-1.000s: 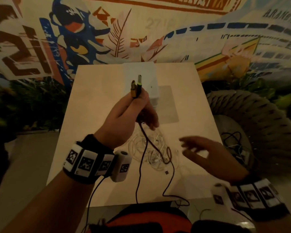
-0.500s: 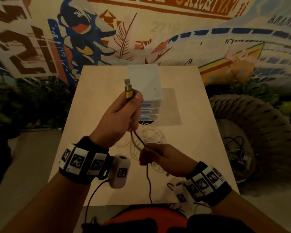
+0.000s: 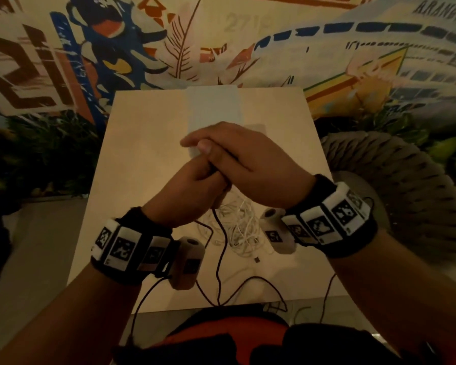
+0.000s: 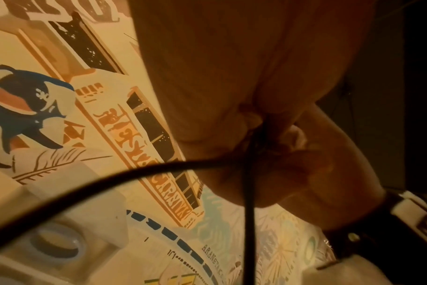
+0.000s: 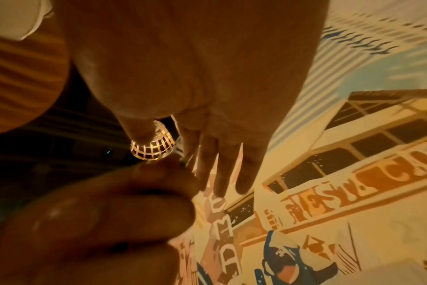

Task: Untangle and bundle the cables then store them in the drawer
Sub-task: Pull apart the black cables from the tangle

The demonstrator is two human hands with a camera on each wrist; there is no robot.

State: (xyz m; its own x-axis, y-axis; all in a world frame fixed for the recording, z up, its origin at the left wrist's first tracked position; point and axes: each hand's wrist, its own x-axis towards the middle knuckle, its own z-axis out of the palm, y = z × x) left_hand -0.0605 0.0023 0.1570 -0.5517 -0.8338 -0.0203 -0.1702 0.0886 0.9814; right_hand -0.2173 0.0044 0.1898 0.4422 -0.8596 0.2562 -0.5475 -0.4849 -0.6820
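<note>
Both hands meet above the middle of the pale table. My left hand is curled into a fist round a black cable. In the left wrist view two strands of the black cable leave that fist. They trail down over the table's front edge. My right hand lies across the left fist with its fingers straight, pointing left. The cable's plugs are hidden under the hands. A tangle of white cables lies on the table below my wrists. The white drawer unit stands just behind the hands.
A big woven round seat sits close to the table's right edge. The painted wall rises right behind the table. Dark plants fill the left side. A small loose plug lies near the white tangle.
My right hand left its pinch on the black cable below the left fist and rose to lie over that fist. The plugs that stuck up from the fist are now covered.
</note>
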